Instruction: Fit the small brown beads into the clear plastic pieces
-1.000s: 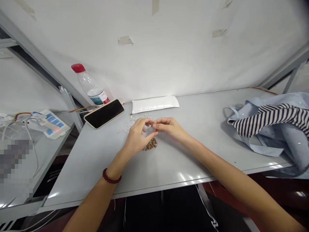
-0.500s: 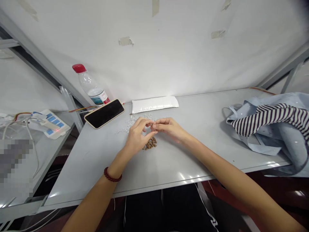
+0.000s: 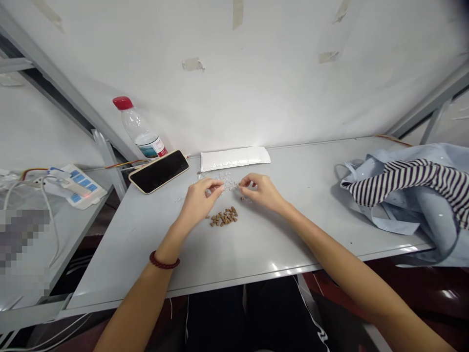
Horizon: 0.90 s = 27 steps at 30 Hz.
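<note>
My left hand (image 3: 200,199) is over the table just above a small pile of brown pellets (image 3: 224,217), thumb and fingertips pinched together. What the pinch holds, if anything, is too small to tell. To its right, my right hand (image 3: 263,191) is also closed in a pinch, and whatever it grips cannot be made out. A loose scatter of clear, thin plastic bits (image 3: 229,181) lies between and behind the fingertips. One small brown piece (image 3: 242,198) sits below the right fingertips, apart from the pile.
A flat white packet (image 3: 234,156) lies against the wall. At the back left a phone (image 3: 159,172) leans by a red-capped bottle (image 3: 141,129). Farther left is a power strip (image 3: 82,185) with cables. A light blue bag with striped cloth (image 3: 395,183) covers the table's right end.
The hands were together, fingertips touching over the pellets. Now they are apart, the left moved left and the right slightly right, uncovering more of the pile and the clear bits.
</note>
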Available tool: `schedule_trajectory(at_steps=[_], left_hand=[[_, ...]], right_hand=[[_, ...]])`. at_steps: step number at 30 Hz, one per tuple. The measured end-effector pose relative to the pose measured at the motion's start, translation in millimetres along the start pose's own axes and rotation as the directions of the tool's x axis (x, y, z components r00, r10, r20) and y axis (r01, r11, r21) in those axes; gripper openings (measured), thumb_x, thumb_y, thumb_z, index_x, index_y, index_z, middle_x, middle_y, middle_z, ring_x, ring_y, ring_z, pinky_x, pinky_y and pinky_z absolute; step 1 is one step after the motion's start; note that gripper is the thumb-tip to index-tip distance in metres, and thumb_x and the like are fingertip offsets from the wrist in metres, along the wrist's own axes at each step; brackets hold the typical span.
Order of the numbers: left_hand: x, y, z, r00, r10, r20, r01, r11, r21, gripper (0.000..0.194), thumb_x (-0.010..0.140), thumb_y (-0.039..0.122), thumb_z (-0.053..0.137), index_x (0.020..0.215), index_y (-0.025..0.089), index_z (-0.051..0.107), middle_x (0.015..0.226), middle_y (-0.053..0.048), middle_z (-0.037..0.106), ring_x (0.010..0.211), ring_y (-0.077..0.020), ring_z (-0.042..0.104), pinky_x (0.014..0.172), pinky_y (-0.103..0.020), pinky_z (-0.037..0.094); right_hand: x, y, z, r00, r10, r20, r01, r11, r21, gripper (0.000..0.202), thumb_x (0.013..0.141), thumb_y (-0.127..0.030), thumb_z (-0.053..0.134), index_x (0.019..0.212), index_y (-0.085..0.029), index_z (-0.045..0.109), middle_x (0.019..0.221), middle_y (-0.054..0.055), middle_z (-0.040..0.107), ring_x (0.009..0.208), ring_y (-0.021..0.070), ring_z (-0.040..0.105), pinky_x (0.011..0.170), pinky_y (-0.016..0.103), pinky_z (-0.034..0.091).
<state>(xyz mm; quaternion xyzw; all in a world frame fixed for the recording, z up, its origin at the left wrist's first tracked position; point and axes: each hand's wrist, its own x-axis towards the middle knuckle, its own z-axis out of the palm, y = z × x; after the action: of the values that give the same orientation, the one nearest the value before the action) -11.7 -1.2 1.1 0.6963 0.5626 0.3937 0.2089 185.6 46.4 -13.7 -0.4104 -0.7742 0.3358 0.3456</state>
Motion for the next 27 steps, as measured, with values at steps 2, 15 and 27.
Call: schedule_trajectory(at_steps=[2,15,27], left_hand=[[1.6,0.8,-5.7,0.989,-0.100,0.105,0.100,0.995,0.003,0.018,0.081,0.029,0.058,0.085,0.017,0.070,0.076,-0.003,0.070,0.070,-0.0163,0.062,0.065,-0.028,0.047],[-11.5,6.1,10.5,0.870,-0.022,0.492,0.010,1.000,0.028,0.016,0.082,0.031,0.055,0.081,0.019,0.066,0.072,0.000,0.070,0.056,-0.0128,0.060,0.059,-0.025,0.046],[-10.1,8.4,10.3,0.883,-0.038,0.468,0.000,0.997,0.081,0.021,0.082,0.020,0.048,0.076,0.018,0.068,0.078,-0.003,0.072,0.067,-0.0156,0.064,0.063,-0.026,0.046]], right_hand=[[-1.2,4.3,-1.3,0.995,-0.086,0.040,0.091,0.987,-0.134,0.006,0.078,-0.020,0.056,0.079,-0.017,0.061,0.082,0.006,0.065,0.082,0.0190,0.056,0.072,0.032,0.043],[7.0,11.1,-14.1,0.998,-0.062,0.012,0.063,0.987,-0.151,0.015,0.083,-0.025,0.054,0.085,-0.017,0.066,0.089,0.005,0.068,0.084,0.0186,0.058,0.073,0.031,0.042],[14.4,36.4,-24.6,0.998,0.054,0.033,-0.035,0.908,-0.417,0.023,0.082,-0.012,0.054,0.097,-0.012,0.071,0.097,0.013,0.064,0.085,0.0222,0.059,0.080,0.034,0.045]])
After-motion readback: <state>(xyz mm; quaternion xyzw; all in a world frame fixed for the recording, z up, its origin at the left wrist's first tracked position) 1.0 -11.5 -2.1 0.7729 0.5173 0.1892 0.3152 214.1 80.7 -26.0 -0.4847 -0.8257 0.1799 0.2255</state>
